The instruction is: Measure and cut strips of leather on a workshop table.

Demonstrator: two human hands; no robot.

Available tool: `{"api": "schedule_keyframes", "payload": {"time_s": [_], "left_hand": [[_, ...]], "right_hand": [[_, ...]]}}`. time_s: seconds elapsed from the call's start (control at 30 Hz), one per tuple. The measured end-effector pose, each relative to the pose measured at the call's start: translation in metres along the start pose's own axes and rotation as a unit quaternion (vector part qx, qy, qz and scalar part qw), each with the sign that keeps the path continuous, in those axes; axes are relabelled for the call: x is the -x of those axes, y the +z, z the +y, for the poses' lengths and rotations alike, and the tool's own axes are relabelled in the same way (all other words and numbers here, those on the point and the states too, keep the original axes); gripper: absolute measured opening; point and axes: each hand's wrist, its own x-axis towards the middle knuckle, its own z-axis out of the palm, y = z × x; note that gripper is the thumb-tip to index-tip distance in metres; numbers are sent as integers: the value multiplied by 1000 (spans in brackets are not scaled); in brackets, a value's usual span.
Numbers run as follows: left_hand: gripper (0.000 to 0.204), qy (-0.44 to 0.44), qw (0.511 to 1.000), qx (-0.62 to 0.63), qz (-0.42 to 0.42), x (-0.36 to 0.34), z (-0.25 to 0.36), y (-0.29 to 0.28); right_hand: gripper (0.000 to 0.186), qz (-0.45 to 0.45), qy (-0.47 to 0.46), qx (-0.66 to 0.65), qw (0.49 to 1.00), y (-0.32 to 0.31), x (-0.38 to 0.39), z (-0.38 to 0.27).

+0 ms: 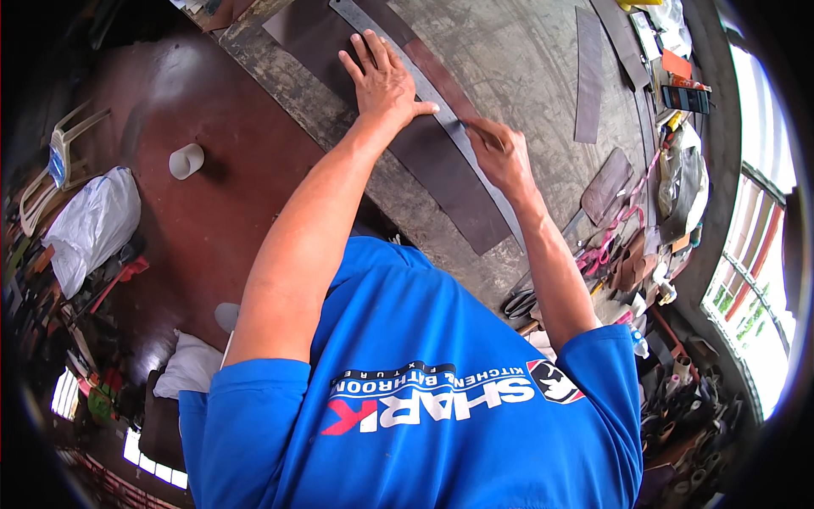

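Observation:
A long grey metal ruler (455, 137) lies slantwise across a dark brown leather sheet (441, 191) on the worktable. My left hand (386, 89) presses flat on the ruler, fingers spread and thumb stretched along it. Close beside the ruler's right edge, my right hand (502, 159) is closed around a slim tool, mostly hidden by the fingers; its kind cannot be made out. A reddish-brown strip of leather (437, 72) shows along the ruler's right side, above my right hand.
A separate dark strip (588, 76) lies on the grey, scuffed worktable (526, 59). Scraps, pink-handled scissors (604, 250) and plastic bags crowd its right side. On the red floor at left stand a white cylinder (186, 161) and a chair (64, 161) near a white sack (93, 225).

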Motion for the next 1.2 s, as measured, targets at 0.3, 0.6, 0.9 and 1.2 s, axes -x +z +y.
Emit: {"api": "schedule_keyframes", "payload": {"time_s": [0.3, 0.6, 0.9, 1.2], "left_hand": [[107, -13, 998, 2, 62, 21, 26, 8], [103, 62, 998, 25, 0, 140, 142, 63], [115, 18, 997, 65, -24, 142, 163, 69], [118, -14, 997, 25, -69, 138, 162, 60]], "right_hand": [[18, -17, 22, 6, 1000, -18, 45, 26], [18, 2, -25, 0, 1000, -14, 38, 34], [18, 12, -75, -35, 996, -19, 45, 42], [19, -11, -49, 56, 997, -73, 181, 99]]}}
